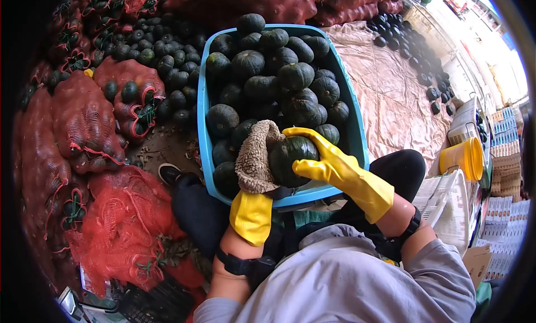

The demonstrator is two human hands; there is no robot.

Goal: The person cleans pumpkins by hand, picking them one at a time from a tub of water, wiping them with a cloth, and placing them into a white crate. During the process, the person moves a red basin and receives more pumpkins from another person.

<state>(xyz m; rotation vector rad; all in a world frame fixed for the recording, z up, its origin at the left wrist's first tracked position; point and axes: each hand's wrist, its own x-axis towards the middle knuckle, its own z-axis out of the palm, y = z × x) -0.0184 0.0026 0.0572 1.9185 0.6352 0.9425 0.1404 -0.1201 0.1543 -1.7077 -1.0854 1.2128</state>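
Right at the heart of it, a dark green squash [291, 162] sits up over the near end of a blue tub [304, 197], between the two gloved hands! The right hand [322, 155] comes in from four o'clock, and its grip is pinching that squash, fingers curved over the top, thumb across the near face. From seven o'clock comes the left hand [252, 214], tucked under a shaggy brown cloth [255, 161] laid against the squash's nine o'clock side; the cloth hides those fingers, so that grip's state I cannot tell. Whether the squash touches its neighbours below, I can't say either.

Take the squash as the clock's centre: at twelve, a heaped pile of squashes [262, 88] fills the tub. Toward ten, loose squashes [162, 49] crowd the floor. Just past nine stands a bulging red mesh sack [86, 119], with crumpled red netting [128, 222] between eight and nine. A wrinkled pale sheet [379, 72] spreads between one and two, a yellow bucket [460, 158] lies tipped at three, and a white crate [446, 208] leans between three and four.
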